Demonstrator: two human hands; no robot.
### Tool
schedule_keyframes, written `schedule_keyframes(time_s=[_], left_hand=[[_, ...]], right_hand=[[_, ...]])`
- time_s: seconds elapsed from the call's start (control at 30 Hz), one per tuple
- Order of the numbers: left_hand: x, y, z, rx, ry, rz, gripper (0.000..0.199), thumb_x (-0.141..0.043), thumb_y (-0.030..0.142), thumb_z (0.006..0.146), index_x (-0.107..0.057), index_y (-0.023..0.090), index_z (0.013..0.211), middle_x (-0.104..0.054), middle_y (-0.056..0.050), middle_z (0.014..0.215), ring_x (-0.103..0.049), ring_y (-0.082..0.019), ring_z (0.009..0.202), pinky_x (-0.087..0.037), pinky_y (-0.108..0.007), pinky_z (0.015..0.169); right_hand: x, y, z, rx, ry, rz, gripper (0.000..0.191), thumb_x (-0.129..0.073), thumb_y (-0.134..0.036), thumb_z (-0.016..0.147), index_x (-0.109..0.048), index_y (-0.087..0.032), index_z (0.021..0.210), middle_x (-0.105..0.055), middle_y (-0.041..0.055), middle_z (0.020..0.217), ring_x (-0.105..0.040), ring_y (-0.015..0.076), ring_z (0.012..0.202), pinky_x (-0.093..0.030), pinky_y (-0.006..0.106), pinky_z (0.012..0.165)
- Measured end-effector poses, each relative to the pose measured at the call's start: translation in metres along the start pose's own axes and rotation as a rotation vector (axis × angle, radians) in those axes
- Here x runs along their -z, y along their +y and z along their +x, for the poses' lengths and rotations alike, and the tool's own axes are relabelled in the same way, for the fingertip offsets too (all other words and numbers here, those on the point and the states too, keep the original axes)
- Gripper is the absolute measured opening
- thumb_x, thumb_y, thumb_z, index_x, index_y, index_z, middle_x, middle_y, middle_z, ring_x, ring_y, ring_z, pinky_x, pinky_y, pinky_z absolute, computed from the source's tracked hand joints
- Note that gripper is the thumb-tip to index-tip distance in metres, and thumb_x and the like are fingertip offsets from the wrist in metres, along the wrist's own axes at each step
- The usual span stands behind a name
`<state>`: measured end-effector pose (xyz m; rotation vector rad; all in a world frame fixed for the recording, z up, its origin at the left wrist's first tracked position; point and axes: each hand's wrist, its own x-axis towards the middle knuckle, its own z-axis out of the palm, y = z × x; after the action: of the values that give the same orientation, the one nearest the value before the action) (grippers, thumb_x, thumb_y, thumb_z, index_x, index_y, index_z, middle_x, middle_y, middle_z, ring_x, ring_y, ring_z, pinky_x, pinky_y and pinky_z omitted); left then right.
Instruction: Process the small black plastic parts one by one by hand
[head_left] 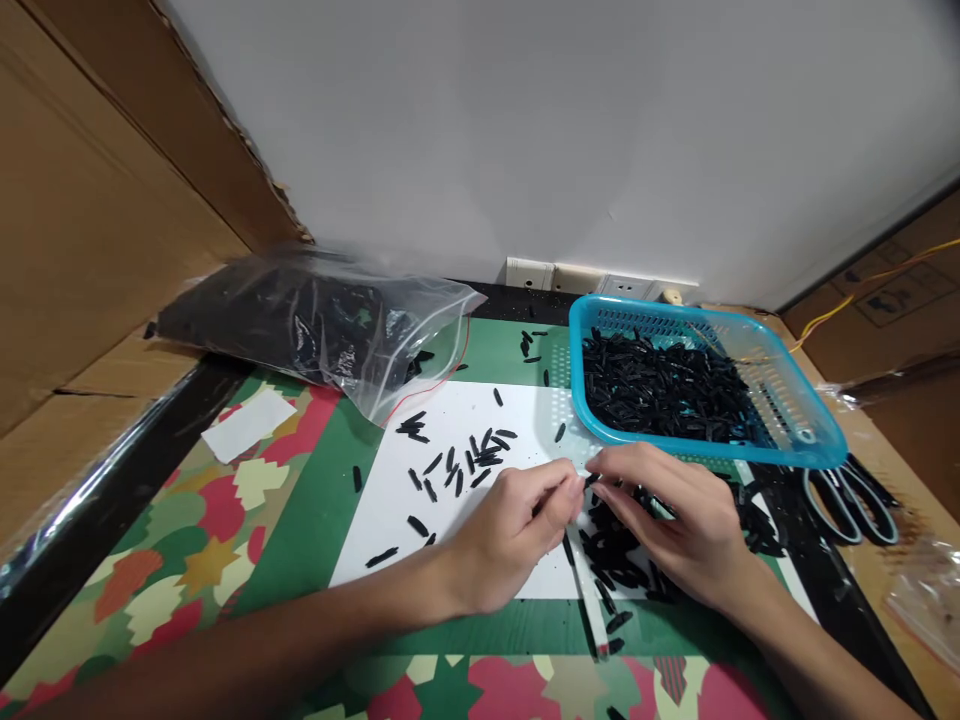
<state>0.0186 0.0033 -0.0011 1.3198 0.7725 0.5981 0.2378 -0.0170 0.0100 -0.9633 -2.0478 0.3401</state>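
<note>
My left hand point(517, 525) is closed in a pinch over the white paper point(367, 555), and what its fingertips hold is too small to make out. Just to its right, the thumb and index finger of my right hand point(671, 510) close on a small black strip point(592, 480). The fingertips of both hands almost meet. A thin white stick point(590, 595) with a reddish end runs down from beneath my left fingers; its upper end is hidden. Beneath my right hand lies a pile of black strips point(619, 555), partly covered. More loose black strips point(487, 450) are scattered left on the paper.
A blue plastic basket point(712, 452) of black strips stands at the back right, beside scissors point(851, 505). A clear zip bag point(300, 320) full of dark pieces lies back left, near a white paper scrap point(249, 424). Cardboard point(97, 200) and wall sockets point(577, 280) border the table.
</note>
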Motion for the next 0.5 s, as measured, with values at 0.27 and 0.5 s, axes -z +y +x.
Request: schedule_keyframes(time_s=[0.27, 0.5], left_hand=[[0.001, 0.005, 0.002, -0.003, -0.040, -0.078, 0.049, -0.048, 0.060, 0.109, -0.045, 0.021, 0.079, -0.034, 0.009, 0.063, -0.031, -0.007, 0.052, -0.023, -0.024, 0.050], [0.002, 0.007, 0.001, 0.006, -0.039, -0.099, 0.051, -0.045, 0.062, 0.109, -0.047, 0.020, 0.079, -0.040, 0.007, 0.062, -0.032, -0.007, 0.051, -0.023, -0.023, 0.048]], right_hand=[[0.006, 0.000, 0.003, 0.169, 0.126, -0.128, 0.028, -0.072, 0.007, 0.090, -0.071, -0.015, 0.106, -0.077, 0.0059, 0.090, -0.075, 0.0157, 0.078, -0.059, 0.026, 0.070], [0.023, 0.020, 0.007, 0.008, 0.386, -0.651, 0.017, -0.080, -0.006, 0.092, -0.073, -0.019, 0.100, -0.080, 0.0067, 0.091, -0.076, 0.0236, 0.080, -0.050, 0.040, 0.081]])
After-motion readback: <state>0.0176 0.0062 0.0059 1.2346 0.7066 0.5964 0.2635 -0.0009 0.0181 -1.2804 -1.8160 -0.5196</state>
